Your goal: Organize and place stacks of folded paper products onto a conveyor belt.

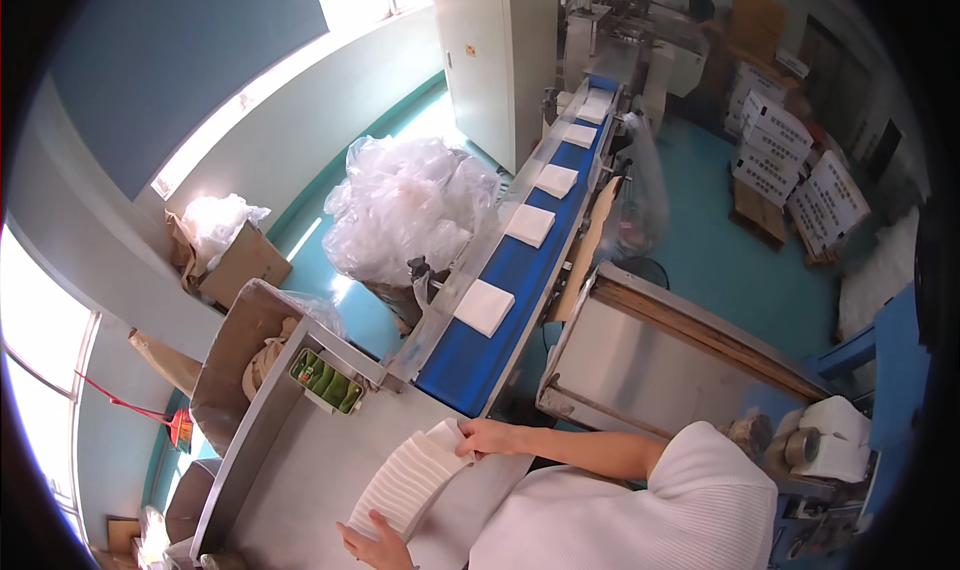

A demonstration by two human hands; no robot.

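A curved row of white folded paper sheets [400,485], like napkins, fans out on the steel table [290,470] in front of me. My right hand [483,438] is closed on the far right end of the row, with fingers and thumb pinching the last folded pieces. At the near left end, my left hand [380,547] grips the row with its thumb on top and a finger along the end. Part of the left hand is cut off by the lower edge. More white folded stacks [484,308] lie spaced along the blue conveyor belt [455,370] ahead.
A green tray [327,380] rests at the table's raised left edge. Beyond stand a brown bin [235,340] and a heap of clear plastic bags [410,195]. A metal-topped table [660,360] is right of the belt; white cartons [775,135] are stacked on pallets farther back.
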